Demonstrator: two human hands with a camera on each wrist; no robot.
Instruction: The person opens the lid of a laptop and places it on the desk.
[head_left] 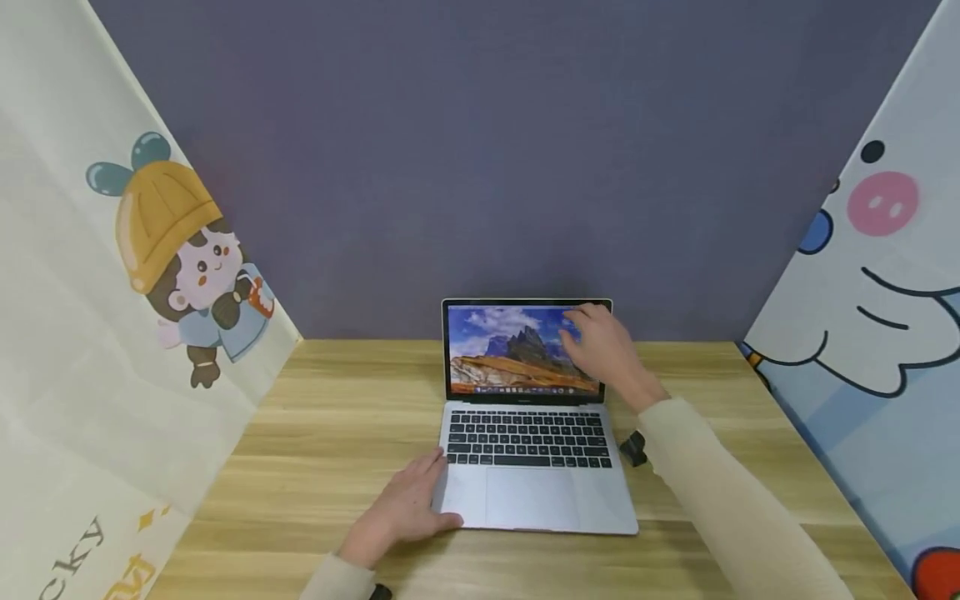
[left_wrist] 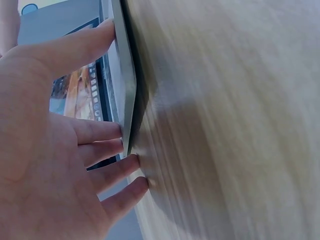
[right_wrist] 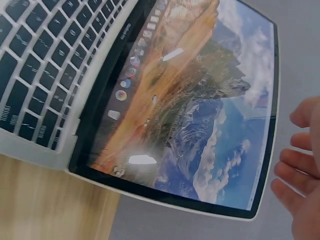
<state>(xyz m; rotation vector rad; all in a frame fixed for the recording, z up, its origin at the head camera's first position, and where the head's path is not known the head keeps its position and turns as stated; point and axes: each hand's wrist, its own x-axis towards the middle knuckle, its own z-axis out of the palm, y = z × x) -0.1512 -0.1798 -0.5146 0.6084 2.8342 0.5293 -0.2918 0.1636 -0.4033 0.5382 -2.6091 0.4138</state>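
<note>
A silver laptop (head_left: 532, 504) stands unfolded on the wooden table, its lit screen (head_left: 510, 342) showing a mountain picture. My left hand (head_left: 405, 504) rests at the laptop's front left corner. In the left wrist view, the thumb of that hand (left_wrist: 50, 160) touches the front edge, and the spread fingers reach the side edge and tabletop. My right hand (head_left: 600, 342) is by the screen's upper right corner. The right wrist view shows this hand (right_wrist: 307, 170) just off the lid's top edge, fingers slightly bent and holding nothing.
The wooden table (head_left: 337, 433) runs back to a dark grey panel (head_left: 465, 150). Cartoon-printed sheets flank it, one on the left (head_left: 67, 275) and one on the right (head_left: 885, 317). A small black piece (head_left: 633, 448) shows by the right sleeve.
</note>
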